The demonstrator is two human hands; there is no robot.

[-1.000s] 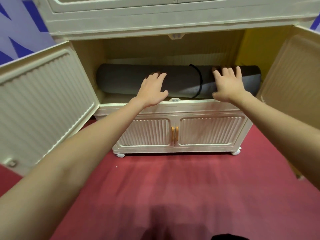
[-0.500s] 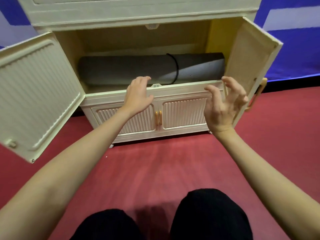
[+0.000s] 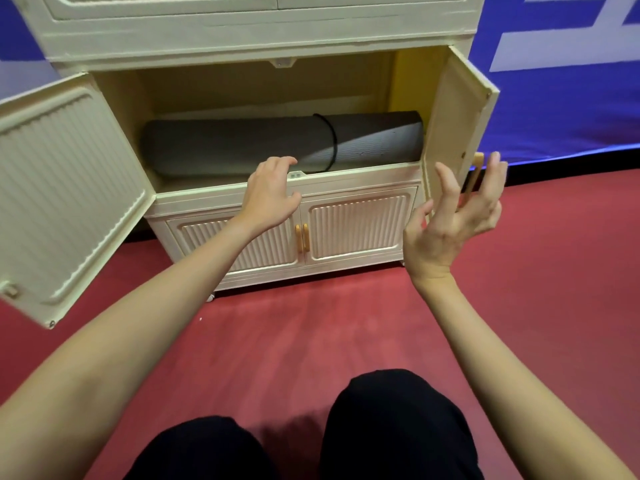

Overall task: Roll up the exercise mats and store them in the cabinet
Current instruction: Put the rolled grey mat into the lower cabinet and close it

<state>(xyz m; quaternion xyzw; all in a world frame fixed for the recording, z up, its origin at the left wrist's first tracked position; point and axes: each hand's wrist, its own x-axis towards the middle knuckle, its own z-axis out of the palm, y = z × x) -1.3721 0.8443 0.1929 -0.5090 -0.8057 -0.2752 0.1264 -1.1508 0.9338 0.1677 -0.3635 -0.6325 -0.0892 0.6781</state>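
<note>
Mat storage seen from the near end: two knees in black trousers (image 3: pixel 391 427) sit lowest, over a red floor (image 3: pixel 311 334). Both bare forearms reach out from there. The left hand (image 3: pixel 272 197) hangs palm down in front of the cabinet's (image 3: pixel 221 36) middle ledge, its fingers loosely bent and a little apart, gripping nothing; whether the fingertips touch the ledge cannot be told. The right hand (image 3: pixel 457 213) is raised at the right, palm turned inward, fingers spread and slightly curled, empty, just beside the edge of the right door (image 3: pixel 457 116), whose orange handle (image 3: pixel 476 171) shows between the fingers. The left door (image 3: pixel 65 188) swings wide toward the near left. Below the ledge two small doors (image 3: pixel 356 226) are closed. Farther in, the grey rolled mat (image 3: pixel 242 147) lies lengthwise on the open shelf, a black strap (image 3: pixel 333 140) around it right of its middle. A blue and white wall (image 3: pixel 561 71) stands behind
</note>
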